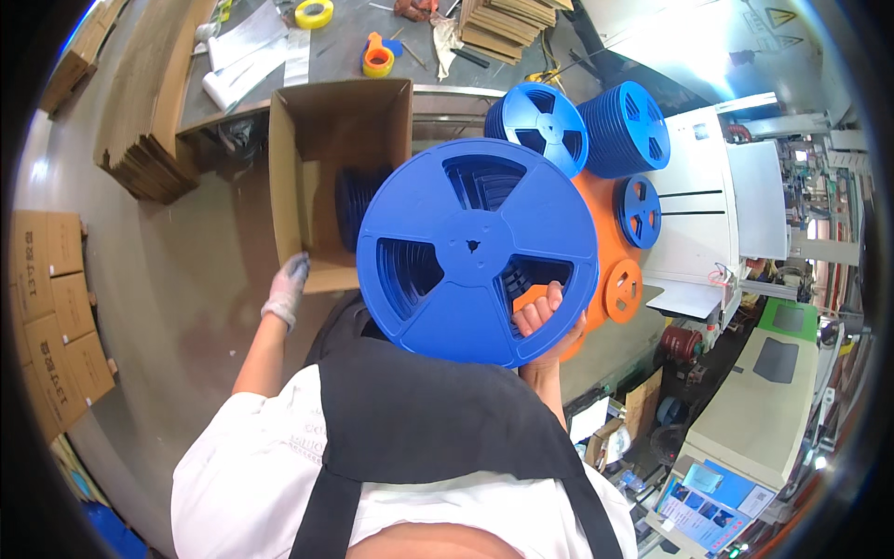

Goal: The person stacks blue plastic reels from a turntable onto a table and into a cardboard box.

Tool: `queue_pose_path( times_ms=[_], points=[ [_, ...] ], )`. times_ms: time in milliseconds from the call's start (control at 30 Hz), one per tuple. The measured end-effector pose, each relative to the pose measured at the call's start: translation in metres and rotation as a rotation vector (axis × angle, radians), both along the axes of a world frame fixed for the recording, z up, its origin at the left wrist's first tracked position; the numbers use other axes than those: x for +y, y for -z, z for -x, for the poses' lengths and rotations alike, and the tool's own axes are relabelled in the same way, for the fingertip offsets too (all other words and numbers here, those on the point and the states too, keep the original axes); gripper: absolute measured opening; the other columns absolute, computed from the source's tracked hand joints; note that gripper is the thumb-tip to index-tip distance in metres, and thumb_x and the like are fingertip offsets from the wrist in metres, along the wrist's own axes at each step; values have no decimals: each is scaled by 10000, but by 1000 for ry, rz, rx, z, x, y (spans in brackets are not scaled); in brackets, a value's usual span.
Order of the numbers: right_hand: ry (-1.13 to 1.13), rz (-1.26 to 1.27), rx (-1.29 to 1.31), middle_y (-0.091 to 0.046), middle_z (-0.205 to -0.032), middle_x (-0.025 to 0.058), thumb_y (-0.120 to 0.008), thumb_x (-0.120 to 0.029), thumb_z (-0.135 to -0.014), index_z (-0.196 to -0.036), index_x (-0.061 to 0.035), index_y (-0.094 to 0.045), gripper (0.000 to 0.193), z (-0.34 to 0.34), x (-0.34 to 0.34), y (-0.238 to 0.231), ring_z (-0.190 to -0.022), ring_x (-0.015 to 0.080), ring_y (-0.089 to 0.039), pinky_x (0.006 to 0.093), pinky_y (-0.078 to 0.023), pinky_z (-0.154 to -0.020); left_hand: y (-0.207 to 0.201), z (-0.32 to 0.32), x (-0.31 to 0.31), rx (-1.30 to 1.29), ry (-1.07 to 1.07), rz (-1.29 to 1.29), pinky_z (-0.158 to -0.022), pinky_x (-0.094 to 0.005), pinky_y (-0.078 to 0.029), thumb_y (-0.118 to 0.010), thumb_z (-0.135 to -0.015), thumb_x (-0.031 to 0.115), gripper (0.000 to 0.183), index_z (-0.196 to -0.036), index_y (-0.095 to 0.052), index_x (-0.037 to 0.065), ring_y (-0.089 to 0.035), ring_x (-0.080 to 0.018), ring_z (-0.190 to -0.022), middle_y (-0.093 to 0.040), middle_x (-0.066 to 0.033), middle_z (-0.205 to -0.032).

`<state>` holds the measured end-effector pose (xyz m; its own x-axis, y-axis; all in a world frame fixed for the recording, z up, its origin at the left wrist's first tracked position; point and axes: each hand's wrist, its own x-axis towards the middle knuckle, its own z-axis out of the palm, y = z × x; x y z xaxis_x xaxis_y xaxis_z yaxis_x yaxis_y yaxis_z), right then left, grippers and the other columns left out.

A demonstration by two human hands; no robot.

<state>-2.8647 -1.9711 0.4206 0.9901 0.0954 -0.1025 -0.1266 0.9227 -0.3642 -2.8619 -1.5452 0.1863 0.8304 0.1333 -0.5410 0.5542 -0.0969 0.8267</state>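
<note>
A large blue plastic reel with three cut-out windows fills the middle of the view, held up flat toward the camera. My right hand grips it at its lower right, fingers poking through one window. My left hand, in a grey-white glove, holds the near left corner of an open cardboard box. Inside the box stand several blue reels, partly hidden behind the held reel.
Stacks of blue reels and one flat blue reel sit on an orange surface to the right, with an orange reel. Tape rolls lie on the far bench. Flattened cartons and stacked boxes stand at left.
</note>
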Motion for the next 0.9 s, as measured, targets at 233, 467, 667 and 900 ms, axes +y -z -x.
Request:
queue_pose_path(
  times_ms=[233, 467, 667, 900],
  points=[
    [-79, -6, -139, -414, -541, -28, -671, -445, -821, -857, -86, -477, 409, 9, -10, -1, -467, 106, -424, 276, -400, -460, -105, -58, -67, -483, -92, -173, -953, -307, -446, -551, -947, 164, 358, -1282, -550, 38, -592, -220, -1102, -618, -128, -1211],
    [-167, 20, -229, -428, -528, -16, -680, -454, -819, -829, -88, -487, 414, 6, -18, 0, -438, 116, -423, 271, -384, -420, -187, -100, -138, -848, 391, -875, -1131, -511, -205, -533, -880, 326, 581, -1362, -430, 18, -323, -392, -1348, -409, -215, -1416],
    [-185, 26, -187, -441, -526, -9, -678, -485, -818, -809, -100, -487, 430, 8, -16, -6, -431, 123, -433, 268, -374, -406, -263, -67, -233, -1166, 889, -243, -1125, -505, -242, -617, -789, 390, 698, -1349, -440, 13, -351, -375, -1350, -412, -215, -1417],
    [-127, 108, -215, -440, -519, -25, -680, -524, -806, -782, -137, -467, 442, 12, -16, -7, -409, 111, -421, 260, -358, -383, -191, -79, -196, -797, 599, -477, -1132, -486, -230, -573, -808, 279, 637, -1356, -420, -7, -366, -404, -1323, -398, -256, -1413]
  ],
)
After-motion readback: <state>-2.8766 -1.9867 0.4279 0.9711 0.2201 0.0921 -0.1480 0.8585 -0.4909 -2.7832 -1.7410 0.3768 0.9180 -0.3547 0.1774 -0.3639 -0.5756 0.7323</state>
